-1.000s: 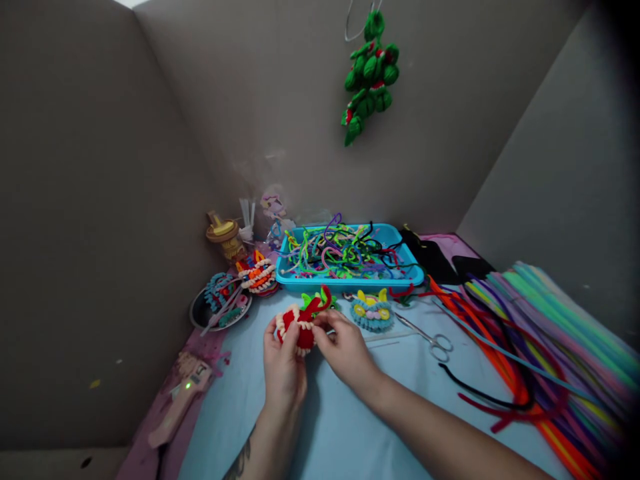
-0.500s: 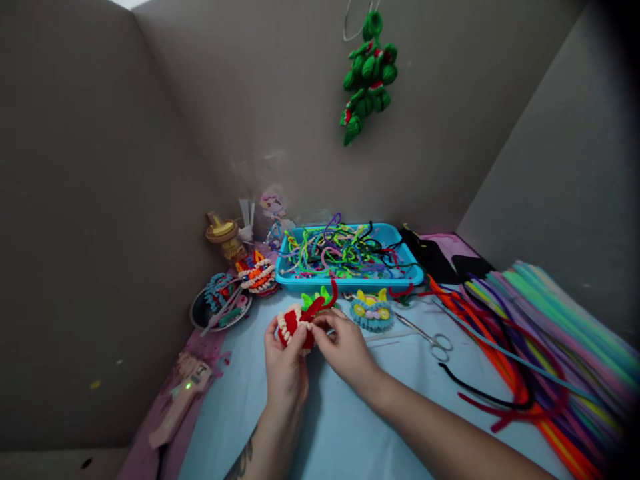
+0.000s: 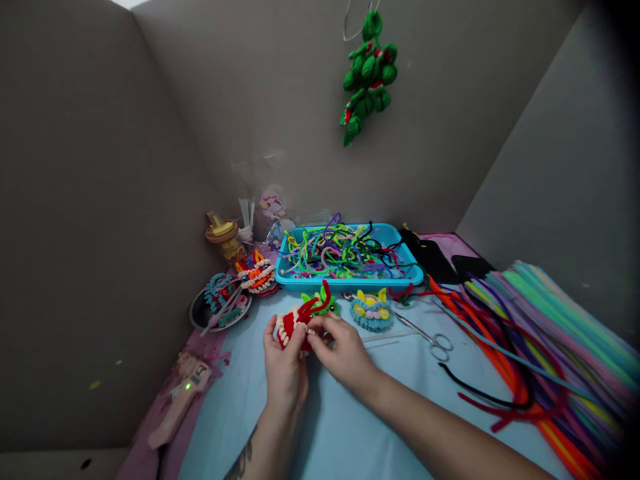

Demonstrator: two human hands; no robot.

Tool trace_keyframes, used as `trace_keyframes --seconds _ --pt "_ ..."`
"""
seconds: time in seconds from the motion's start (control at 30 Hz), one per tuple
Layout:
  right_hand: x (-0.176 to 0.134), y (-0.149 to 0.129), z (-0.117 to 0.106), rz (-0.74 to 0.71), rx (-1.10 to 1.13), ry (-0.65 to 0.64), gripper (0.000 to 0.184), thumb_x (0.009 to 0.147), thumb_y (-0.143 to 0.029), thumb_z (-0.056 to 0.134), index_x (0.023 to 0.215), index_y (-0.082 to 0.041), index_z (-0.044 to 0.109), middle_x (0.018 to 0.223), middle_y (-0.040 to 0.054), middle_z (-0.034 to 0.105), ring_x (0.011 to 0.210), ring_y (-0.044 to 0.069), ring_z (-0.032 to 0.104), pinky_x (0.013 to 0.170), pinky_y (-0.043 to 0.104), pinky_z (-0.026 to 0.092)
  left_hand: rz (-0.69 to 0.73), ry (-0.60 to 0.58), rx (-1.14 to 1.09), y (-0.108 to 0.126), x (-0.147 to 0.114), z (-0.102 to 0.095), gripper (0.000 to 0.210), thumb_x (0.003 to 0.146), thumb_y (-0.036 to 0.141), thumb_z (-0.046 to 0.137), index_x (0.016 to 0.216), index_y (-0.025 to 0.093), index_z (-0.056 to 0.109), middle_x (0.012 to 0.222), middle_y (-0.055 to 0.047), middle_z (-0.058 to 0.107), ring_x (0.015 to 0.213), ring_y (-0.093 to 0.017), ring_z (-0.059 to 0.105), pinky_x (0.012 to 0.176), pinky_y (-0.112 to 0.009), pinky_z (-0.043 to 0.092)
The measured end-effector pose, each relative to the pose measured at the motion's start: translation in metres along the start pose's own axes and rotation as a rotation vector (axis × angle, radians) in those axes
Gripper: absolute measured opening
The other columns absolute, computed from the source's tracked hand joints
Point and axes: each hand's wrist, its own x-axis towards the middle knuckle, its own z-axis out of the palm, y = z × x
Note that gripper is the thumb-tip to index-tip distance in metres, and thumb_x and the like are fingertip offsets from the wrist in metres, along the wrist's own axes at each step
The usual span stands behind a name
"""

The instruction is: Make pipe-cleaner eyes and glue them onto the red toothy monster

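Observation:
A red and cream pipe-cleaner figure (image 3: 287, 325) is gripped in my left hand (image 3: 286, 367), thumb on the near side and fingers around its left. Loose red ends stick up from its top right. My right hand (image 3: 345, 350) pinches the right edge of the same figure, thumb and forefinger together at a cream part; their tips partly hide it. Just behind lies a green pipe-cleaner figure (image 3: 327, 303), partly covered by the red ends. To its right sits a blue and yellow pipe-cleaner figure (image 3: 371, 313).
A blue tray (image 3: 350, 285) of pipe-cleaner scraps stands behind. Scissors (image 3: 430, 339) lie to the right, beside bundles of pipe cleaners (image 3: 565, 333). At left are a metal bowl (image 3: 200, 319), an orange figure (image 3: 259, 275) and a glue gun (image 3: 180, 403). A green ornament (image 3: 370, 80) hangs above.
The red and cream figure has turned slightly in my hands, its red ends shifting left, so more of the green figure shows. My right hand's fingers have shifted slightly at its edge.

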Motion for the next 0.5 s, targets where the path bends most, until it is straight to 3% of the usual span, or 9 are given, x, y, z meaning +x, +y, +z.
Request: trace_keyframes --seconds 0.2,0.3,0.4,0.5 --pt "0.0033 -0.0036 -0.0037 0.042 0.017 -0.020 0.015 0.075 -0.009 0.057 0.068 -0.020 0.065 0.069 0.0006 0.062 0.070 0.016 0.058 0.063 0.025 0.046 -0.006 -0.008 0.000 0.0007 -0.0002 -0.0015 0.064 0.060 0.012 0.081 0.114 0.022 0.047 0.097 -0.005 0.067 0.076 -0.013 0.066 0.071 -0.023 0.051" --pt "0.0026 -0.0023 -0.0024 0.052 0.029 -0.013 0.013 0.077 -0.011 0.057 0.078 -0.020 0.067 0.076 0.0023 0.064 0.072 0.016 0.059 0.062 0.024 0.047 -0.014 -0.022 -0.011 0.0022 -0.0008 0.0003 0.060 0.060 0.014 0.081 0.111 0.021 0.050 0.096 -0.005 0.067 0.076 -0.013 0.066 0.071 -0.023 0.051" --pt "0.0016 -0.0006 -0.0015 -0.008 0.012 -0.008 0.018 0.081 -0.013 0.055 0.092 -0.020 0.067 0.088 0.0043 0.067 0.081 0.018 0.061 0.070 0.027 0.048 -0.016 -0.042 -0.019 0.0022 -0.0020 0.0016 0.055 0.061 0.016 0.080 0.108 0.021 0.051 0.097 -0.005 0.067 0.079 -0.014 0.066 0.073 -0.024 0.050" --pt "0.0016 -0.0006 -0.0021 -0.041 -0.007 -0.011 0.017 0.081 -0.012 0.053 0.087 -0.021 0.067 0.084 0.0031 0.068 0.083 0.018 0.061 0.077 0.029 0.048 -0.015 -0.044 -0.008 0.0002 -0.0037 0.0014 0.054 0.061 0.016 0.080 0.107 0.021 0.052 0.096 -0.004 0.067 0.080 -0.014 0.066 0.073 -0.024 0.049"
